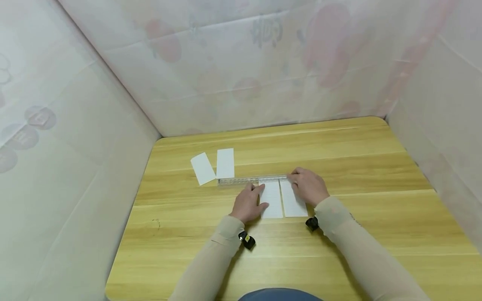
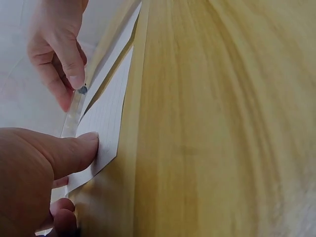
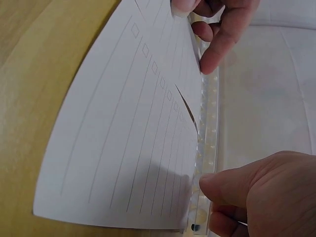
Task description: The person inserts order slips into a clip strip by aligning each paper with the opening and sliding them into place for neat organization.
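Observation:
In the head view, two white lined paper sheets (image 1: 270, 200) lie side by side with their far edges at a clear plastic strip (image 1: 237, 181). The strip has a row of bumps or holes and a dark spot at one end (image 3: 196, 227). My left hand (image 1: 248, 203) holds the left sheet near the strip, its thumb on the paper (image 2: 106, 118) and its index finger at the strip. With thumb and fingers, my right hand (image 1: 309, 186) pinches the strip's right end, beside the right sheet (image 1: 295, 200). Small printed boxes show on the paper in the right wrist view.
Two more white sheets lie beyond the strip's left end, one tilted (image 1: 203, 169) and one nearly straight (image 1: 225, 163). The wooden table (image 1: 180, 242) is bounded by printed fabric walls (image 1: 241, 62) at the back and sides.

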Action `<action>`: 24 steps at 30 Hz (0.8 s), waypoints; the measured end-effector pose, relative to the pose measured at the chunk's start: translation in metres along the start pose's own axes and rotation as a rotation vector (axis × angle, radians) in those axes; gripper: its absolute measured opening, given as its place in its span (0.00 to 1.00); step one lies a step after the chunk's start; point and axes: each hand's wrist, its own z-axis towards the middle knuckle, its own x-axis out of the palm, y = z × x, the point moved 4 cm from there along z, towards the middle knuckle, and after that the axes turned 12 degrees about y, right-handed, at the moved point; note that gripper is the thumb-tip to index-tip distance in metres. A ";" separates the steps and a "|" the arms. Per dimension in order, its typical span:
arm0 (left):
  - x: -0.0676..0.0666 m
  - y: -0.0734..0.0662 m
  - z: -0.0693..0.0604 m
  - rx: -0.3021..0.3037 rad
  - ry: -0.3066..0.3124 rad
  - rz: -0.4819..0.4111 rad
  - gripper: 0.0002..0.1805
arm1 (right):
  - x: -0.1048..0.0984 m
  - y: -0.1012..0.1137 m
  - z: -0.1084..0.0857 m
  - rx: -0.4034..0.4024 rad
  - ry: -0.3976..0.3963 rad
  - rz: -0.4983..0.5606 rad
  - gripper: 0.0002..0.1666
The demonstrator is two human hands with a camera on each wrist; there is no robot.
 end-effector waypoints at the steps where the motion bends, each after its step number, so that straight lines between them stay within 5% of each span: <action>1: 0.001 0.000 0.000 0.002 -0.001 0.009 0.35 | 0.000 0.000 0.000 -0.003 -0.002 -0.003 0.20; 24: 0.015 0.004 -0.016 -0.036 0.037 -0.043 0.37 | 0.015 0.008 -0.010 -0.030 -0.032 -0.016 0.20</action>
